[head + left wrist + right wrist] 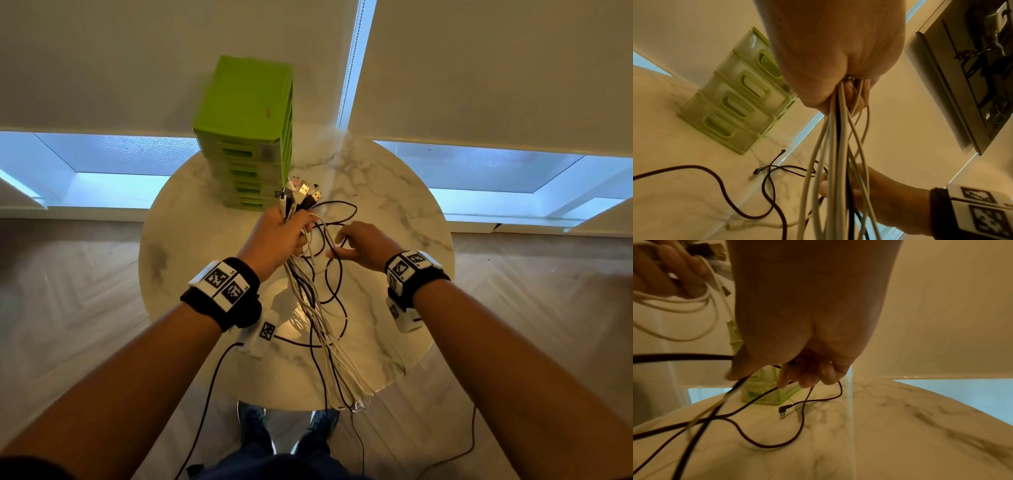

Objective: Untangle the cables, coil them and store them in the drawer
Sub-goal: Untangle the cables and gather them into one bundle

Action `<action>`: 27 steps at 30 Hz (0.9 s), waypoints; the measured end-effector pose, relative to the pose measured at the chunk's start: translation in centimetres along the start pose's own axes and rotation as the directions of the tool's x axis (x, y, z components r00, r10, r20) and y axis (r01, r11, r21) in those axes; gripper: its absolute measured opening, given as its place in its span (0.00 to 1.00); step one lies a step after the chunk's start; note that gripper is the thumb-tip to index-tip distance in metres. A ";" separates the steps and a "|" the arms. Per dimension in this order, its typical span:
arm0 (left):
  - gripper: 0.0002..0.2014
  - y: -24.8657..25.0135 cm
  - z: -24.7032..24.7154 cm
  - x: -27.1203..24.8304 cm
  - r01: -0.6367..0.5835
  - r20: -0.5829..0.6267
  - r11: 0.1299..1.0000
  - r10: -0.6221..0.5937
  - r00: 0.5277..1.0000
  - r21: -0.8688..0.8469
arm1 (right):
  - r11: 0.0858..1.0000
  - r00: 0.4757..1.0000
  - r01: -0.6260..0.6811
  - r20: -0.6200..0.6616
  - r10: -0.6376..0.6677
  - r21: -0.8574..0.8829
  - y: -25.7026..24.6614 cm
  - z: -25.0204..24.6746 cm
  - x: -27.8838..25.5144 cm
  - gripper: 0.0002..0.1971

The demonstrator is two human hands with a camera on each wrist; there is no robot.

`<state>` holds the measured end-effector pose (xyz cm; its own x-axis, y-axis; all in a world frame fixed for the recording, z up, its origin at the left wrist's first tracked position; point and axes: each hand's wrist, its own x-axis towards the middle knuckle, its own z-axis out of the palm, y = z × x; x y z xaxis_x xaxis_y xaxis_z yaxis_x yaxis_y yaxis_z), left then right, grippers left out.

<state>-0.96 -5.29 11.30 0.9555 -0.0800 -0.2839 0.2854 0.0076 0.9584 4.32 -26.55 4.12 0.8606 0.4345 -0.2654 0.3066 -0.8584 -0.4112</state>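
Note:
My left hand [284,236] grips a bundle of white and dark cables [315,308] above the round marble table [394,205]. Their plugs [301,193] stick up out of the fist, and the loose lengths hang past the table's near edge. In the left wrist view the bundle [834,138] drops straight from the left hand [834,48]. My right hand [359,245], just right of the bundle, pinches a dark braided cable [337,274] in curled fingers. That dark cable [748,405] loops over the tabletop and ends in an angled plug [784,410] below the right hand [807,313].
A green drawer unit [246,137] with several shut drawers stands at the table's far side, by a wall with lowered blinds. Wrist-camera leads trail down to the wooden floor. The person's shoes show under the near edge.

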 end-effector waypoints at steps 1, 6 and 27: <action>0.09 0.0 -0.2 0.0 0.004 -0.019 1.000 -0.004 1.000 -0.008 | 0.998 1.000 0.013 0.028 -0.014 0.059 0.1 0.1 -0.1 0.22; 0.12 0.3 -1.5 0.1 -0.013 -0.068 0.997 0.007 0.998 -0.078 | 0.997 0.984 -0.037 0.178 0.025 0.063 2.4 0.6 -0.5 0.20; 0.09 1.3 -0.2 0.8 -0.016 -0.038 1.000 0.016 0.999 0.021 | 0.927 0.984 -0.165 -0.003 0.176 0.337 -2.8 -2.8 -3.1 0.24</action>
<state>0.20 -5.14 12.35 0.9622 -0.0419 -0.2690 0.2687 -0.0116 0.9631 1.96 -26.21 8.54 0.9023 0.2759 -0.3313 0.0054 -0.7755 -0.6313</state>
